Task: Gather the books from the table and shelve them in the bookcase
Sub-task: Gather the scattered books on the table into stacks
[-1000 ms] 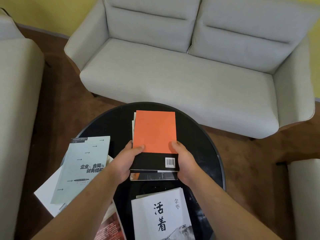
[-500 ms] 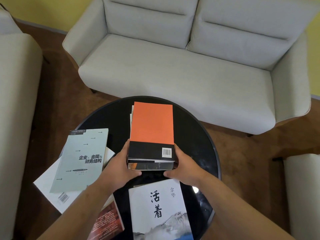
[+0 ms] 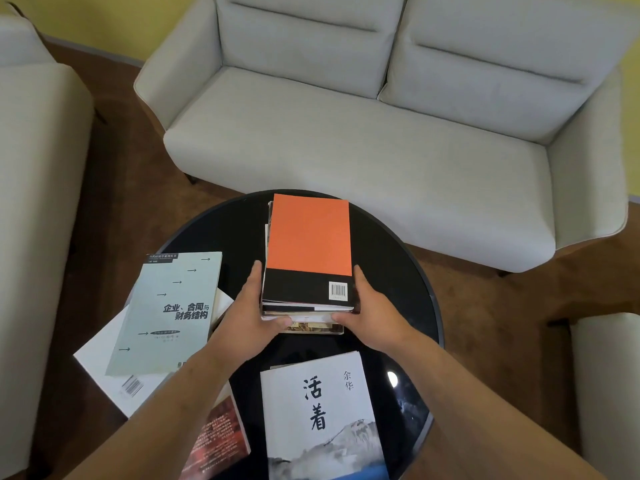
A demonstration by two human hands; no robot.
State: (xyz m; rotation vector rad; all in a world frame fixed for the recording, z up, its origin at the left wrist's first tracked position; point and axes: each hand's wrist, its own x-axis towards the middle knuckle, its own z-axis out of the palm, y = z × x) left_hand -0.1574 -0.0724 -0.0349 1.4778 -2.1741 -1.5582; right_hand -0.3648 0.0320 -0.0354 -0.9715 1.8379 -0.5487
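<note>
A stack of books topped by an orange-and-black book [image 3: 309, 237] rests on the round black table [image 3: 408, 282]. My left hand [image 3: 249, 313] grips the stack's near left corner and my right hand [image 3: 372, 310] its near right corner, thumbs along the sides and fingers curled under the lower books. A pale green book [image 3: 166, 313] lies at the left on a white book [image 3: 100, 362] that overhangs the table edge. Near me lie a white book with black characters [image 3: 322, 414] and a dark red book [image 3: 218, 438]. No bookcase is in sight.
A pale two-seat sofa [image 3: 363, 140] stands right behind the table. An armchair [image 3: 31, 188] is at the left and another seat [image 3: 609, 393] at the right. Brown floor [image 3: 485, 306] surrounds the table.
Both hands slid from the top of the orange book down to the stack's near corners, with fingers now under the lower books. The view shifted a little closer.
</note>
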